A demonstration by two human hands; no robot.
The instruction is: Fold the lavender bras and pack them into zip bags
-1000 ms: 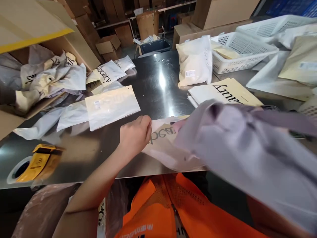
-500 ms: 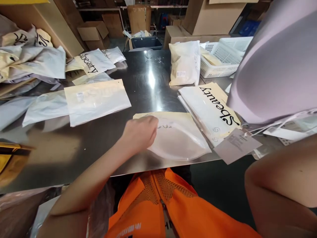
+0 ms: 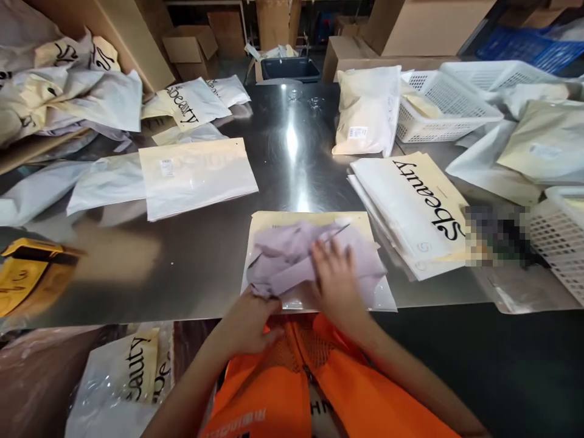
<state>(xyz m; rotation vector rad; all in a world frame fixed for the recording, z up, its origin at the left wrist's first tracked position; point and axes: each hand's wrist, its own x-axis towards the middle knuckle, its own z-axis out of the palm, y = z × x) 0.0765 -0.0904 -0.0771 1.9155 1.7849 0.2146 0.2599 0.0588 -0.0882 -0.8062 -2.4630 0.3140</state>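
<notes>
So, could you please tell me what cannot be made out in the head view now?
In the head view:
Much of the flat cream-and-white plastic bag: hidden under the crumpled lilac cloth and the right hand.
Text on the small white label of the plump cream-and-white package: too small.
Dark object beside the stacked cream-and-white bags: blurred by pixelation.
Nearest white perforated plastic basket: cut off by the right edge.
</notes>
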